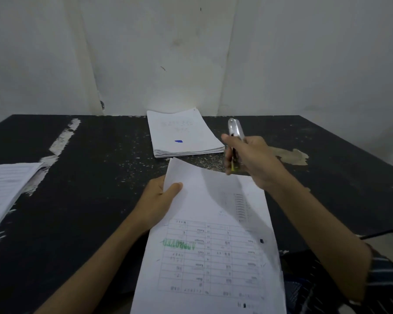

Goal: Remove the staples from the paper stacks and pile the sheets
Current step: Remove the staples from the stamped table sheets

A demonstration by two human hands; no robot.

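Note:
My left hand [159, 198] grips the far left corner of a printed paper stack [213, 252] bearing a table and a green stamp; its thumb lies on top and the top sheet curls upward. My right hand [250, 159] holds a silver stapler [234, 130] just above the stack's far right corner, fingers curled round its body, its tip pointing away from me. A pile of white sheets [182, 134] with a blue mark lies at the table's far edge by the wall. The staple itself is not visible.
The black, scuffed table [89, 177] ends at a white wall. Another stack of printed paper [5, 189] lies at the left edge. A pale patch [290, 155] marks the table to the right. Striped cloth [381, 277] shows at lower right.

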